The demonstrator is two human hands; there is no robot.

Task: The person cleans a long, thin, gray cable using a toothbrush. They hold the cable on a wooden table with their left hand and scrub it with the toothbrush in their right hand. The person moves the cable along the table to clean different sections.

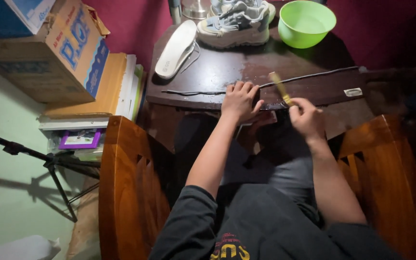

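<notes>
A dark shoelace [314,76] lies stretched along the front of the round dark wooden table [227,67]. My left hand [240,100] presses down on the lace near the table's front edge. My right hand [306,117] grips a small yellow-handled brush [280,88], its head tilted up over the lace just right of my left hand. Farther back rest a white insole [175,48] and a pale grey sneaker [237,21]. A green plastic bowl [306,22] stands at the back right.
Wooden chair arms [126,188] flank my lap on both sides. Cardboard boxes [49,53] and stacked papers sit to the left of the table. A black tripod [54,163] stands at lower left against a pale green wall.
</notes>
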